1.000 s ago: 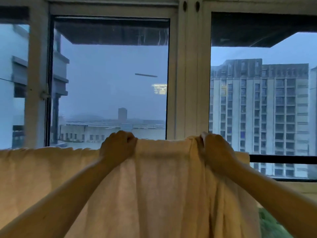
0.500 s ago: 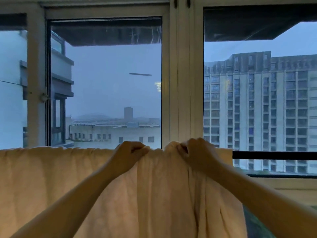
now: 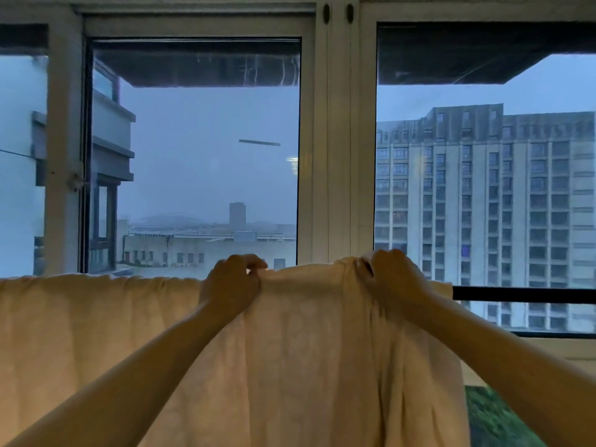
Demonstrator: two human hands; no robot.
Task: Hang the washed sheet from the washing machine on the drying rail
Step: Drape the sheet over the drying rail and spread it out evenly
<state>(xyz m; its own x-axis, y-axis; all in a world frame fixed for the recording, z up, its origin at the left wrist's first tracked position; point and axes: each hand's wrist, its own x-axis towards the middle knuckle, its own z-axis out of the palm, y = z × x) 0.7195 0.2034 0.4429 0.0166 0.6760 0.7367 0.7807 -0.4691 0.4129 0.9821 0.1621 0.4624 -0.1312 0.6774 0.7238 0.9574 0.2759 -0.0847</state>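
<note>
Now my left hand (image 3: 232, 283) and right hand (image 3: 392, 279) each pinch the top fold of the sheet (image 3: 306, 343), which hangs over the rail (image 3: 522, 294) near the window (image 3: 335, 156). Half a second ago they were closer together. They are wider apart now, and the cloth between lies flatter.

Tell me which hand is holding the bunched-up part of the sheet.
The right hand: it grips gathered folds near the right end of the sheet, while the left hand pinches a flatter stretch of the top edge.
</note>
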